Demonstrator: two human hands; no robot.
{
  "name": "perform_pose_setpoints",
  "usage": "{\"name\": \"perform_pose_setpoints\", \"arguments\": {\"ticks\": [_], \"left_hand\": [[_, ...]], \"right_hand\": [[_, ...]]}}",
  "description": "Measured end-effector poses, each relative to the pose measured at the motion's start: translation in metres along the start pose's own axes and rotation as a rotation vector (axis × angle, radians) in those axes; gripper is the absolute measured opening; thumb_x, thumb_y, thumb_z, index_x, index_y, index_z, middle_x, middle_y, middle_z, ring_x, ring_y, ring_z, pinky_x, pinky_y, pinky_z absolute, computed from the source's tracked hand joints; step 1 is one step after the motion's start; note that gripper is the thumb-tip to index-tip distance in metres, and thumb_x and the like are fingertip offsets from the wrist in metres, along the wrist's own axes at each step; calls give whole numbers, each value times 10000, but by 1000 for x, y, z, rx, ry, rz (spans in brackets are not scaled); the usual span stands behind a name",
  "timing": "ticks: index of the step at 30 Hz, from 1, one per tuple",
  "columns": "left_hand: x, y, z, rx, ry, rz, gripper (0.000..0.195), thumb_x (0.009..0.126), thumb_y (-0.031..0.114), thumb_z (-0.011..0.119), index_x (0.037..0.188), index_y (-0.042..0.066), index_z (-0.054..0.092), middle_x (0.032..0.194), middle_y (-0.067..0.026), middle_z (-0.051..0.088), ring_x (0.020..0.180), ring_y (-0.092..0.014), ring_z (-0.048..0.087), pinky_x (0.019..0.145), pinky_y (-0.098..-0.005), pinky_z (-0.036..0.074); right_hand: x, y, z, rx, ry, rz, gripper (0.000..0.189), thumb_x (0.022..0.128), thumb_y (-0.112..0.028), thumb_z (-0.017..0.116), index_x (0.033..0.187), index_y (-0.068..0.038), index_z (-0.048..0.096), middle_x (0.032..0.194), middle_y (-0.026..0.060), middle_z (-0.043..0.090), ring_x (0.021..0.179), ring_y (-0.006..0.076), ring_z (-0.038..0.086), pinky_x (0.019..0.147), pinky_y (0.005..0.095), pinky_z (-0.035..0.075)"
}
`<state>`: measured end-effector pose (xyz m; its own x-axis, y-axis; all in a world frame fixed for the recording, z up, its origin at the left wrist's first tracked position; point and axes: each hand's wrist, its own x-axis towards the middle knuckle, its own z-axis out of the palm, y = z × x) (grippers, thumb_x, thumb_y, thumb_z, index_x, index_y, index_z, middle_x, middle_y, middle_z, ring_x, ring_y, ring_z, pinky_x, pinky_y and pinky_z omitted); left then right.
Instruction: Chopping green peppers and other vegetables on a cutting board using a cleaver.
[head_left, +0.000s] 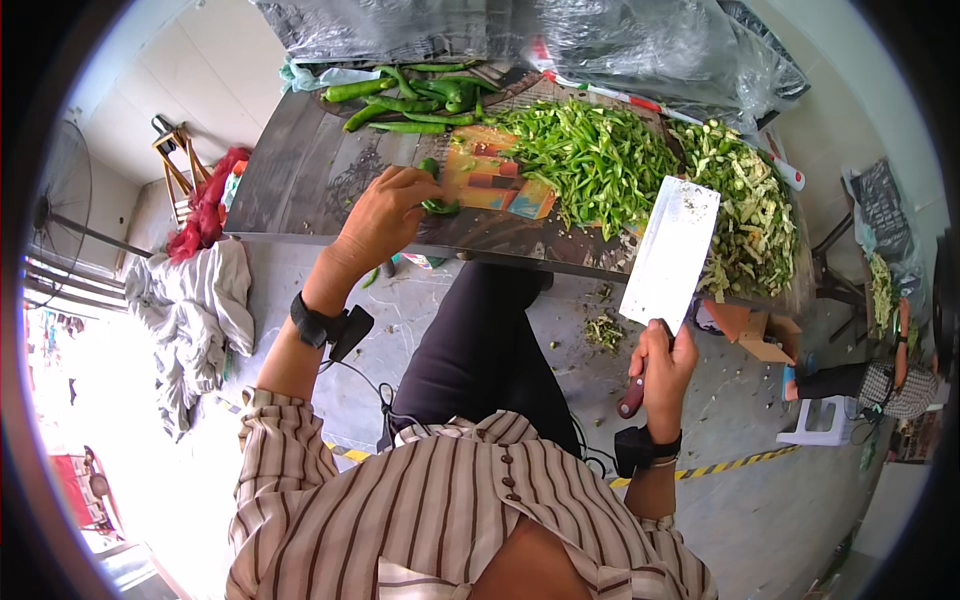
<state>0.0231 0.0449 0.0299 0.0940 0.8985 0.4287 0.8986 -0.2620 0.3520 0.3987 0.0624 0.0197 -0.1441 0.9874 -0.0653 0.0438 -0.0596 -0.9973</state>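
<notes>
My right hand (666, 375) grips a cleaver (671, 251) by its dark red handle, its broad blade pointing away over the table's near edge, with green bits stuck near the tip. At the left, my left hand (390, 206) has its fingertips on a piece of green pepper (442, 206) on the wooden table (300, 180). Whole long green peppers (420, 101) lie at the back left. A large heap of sliced green pepper (592, 157) covers the middle right, and a paler heap of cut bits (750, 225) lies at the right end.
Clear plastic sheeting (637, 52) covers things behind the table, with a red and white strip along it. An open cardboard box (769, 337) is under the right end. Scraps (604, 330) lie on the floor. Another person (892, 386) is at the far right near a white stool (817, 421).
</notes>
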Motion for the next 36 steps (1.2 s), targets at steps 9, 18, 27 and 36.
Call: {"name": "perform_pose_setpoints", "arguments": {"ticks": [9, 18, 27, 36], "left_hand": [[-14, -4, 16, -14, 169, -14, 241, 734, 13, 645, 971, 57, 634, 968, -79, 590, 925, -293, 544, 821, -373, 467], [-32, -17, 18, -31, 299, 27, 271, 711, 43, 700, 972, 56, 629, 971, -75, 602, 961, -266, 578, 847, -360, 482], [-38, -23, 21, -74, 374, 20, 260, 686, 58, 740, 933, 57, 657, 966, -68, 636, 979, -256, 599, 844, -351, 492], [-42, -29, 24, -63, 408, 60, 234, 696, 52, 726, 913, 53, 639, 940, -61, 625, 944, -251, 602, 823, -343, 497]], "right_hand": [[2, -4, 28, -51, -139, -28, 148, 939, -115, 526, 837, -9, 504, 586, -5, 470, 445, 60, 451, 408, 217, 350], [16, -29, 78, -192, -473, -20, 151, 946, -148, 532, 895, -7, 512, 612, -13, 486, 468, 53, 463, 429, 217, 375], [26, -45, 132, -255, -673, -11, 131, 941, -118, 505, 899, 2, 473, 587, 24, 488, 456, 95, 482, 430, 261, 399], [39, -41, 155, -486, -741, -189, 172, 915, -106, 549, 889, 22, 437, 595, 176, 495, 503, 330, 503, 478, 384, 378]]}}
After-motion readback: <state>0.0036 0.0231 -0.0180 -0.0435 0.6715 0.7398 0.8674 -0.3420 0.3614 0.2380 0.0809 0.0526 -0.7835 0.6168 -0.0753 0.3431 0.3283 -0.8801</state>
